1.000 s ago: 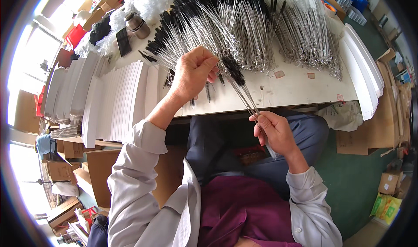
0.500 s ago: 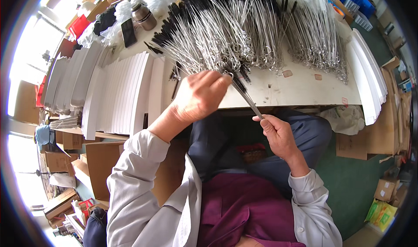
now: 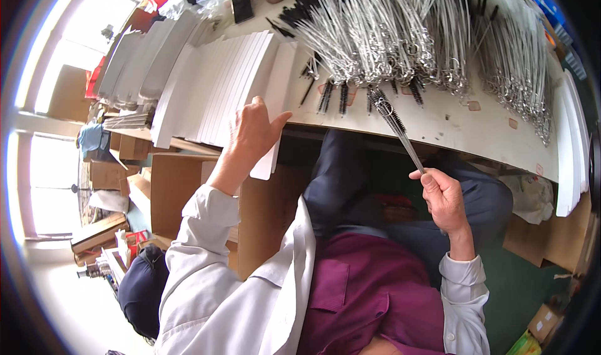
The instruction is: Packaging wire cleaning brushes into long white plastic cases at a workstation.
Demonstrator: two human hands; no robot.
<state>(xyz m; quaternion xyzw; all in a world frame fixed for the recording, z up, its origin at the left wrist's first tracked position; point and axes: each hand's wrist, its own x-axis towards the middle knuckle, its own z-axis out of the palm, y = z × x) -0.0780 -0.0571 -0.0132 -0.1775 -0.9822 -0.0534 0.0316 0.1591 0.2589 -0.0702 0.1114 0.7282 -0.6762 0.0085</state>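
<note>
In the head view, the big change is my left hand [image 3: 255, 133]. Half a second ago its fingers were at the bristled end of the bundle [image 3: 397, 123]; now it has left that end and is over by the white boxes [image 3: 228, 73], at the loose box [image 3: 273, 98] nearest the brushes. Its thumb stands away from its fingers, and whether they touch that box I can't tell.

My right hand [image 3: 443, 198] stays closed on the lower end of the bundle, thumb against fingers. The bundle slants up and to the left from my grip, bristles uppermost, over the front edge of the table [image 3: 488, 137]. As I judge it, the change means the handling at the bristled end has paused: one hand alone now bears the bundle, and the other is free of it.

My view has swung left too, so more of the open carton [image 3: 260, 198] below the boxes shows. The big pile [image 3: 375, 36] lies beyond the bundle, rings toward me, with a second pile [image 3: 513, 73] to its right. Short black bristle ends [image 3: 344, 98] poke out from under the big pile's near side.
</note>
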